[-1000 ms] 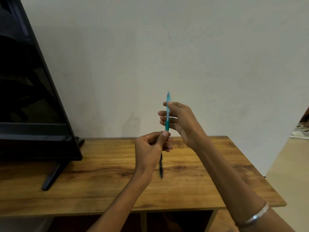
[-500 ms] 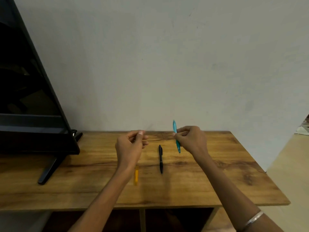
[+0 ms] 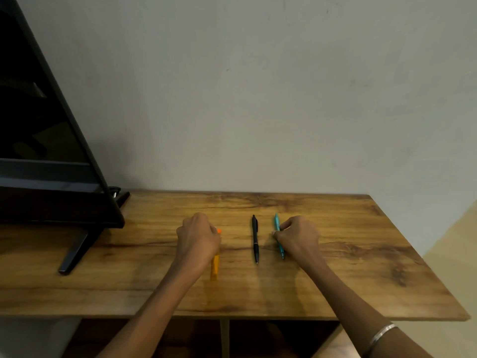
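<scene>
No writing, label, brand or number could be read: the teal pen (image 3: 276, 222), the black pen (image 3: 255, 236), the orange pen (image 3: 214, 267) and the dark screen (image 3: 38, 125) showed no legible marking

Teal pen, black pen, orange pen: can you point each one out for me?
teal pen (image 3: 276, 221), head view, upper barrel near its far end.
black pen (image 3: 255, 237), head view, middle of the barrel.
orange pen (image 3: 214, 266), head view, near half of the barrel.

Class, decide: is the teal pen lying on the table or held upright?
Lying down: the teal pen stretches along the table beside the black pen, right hand pinching it.
</scene>
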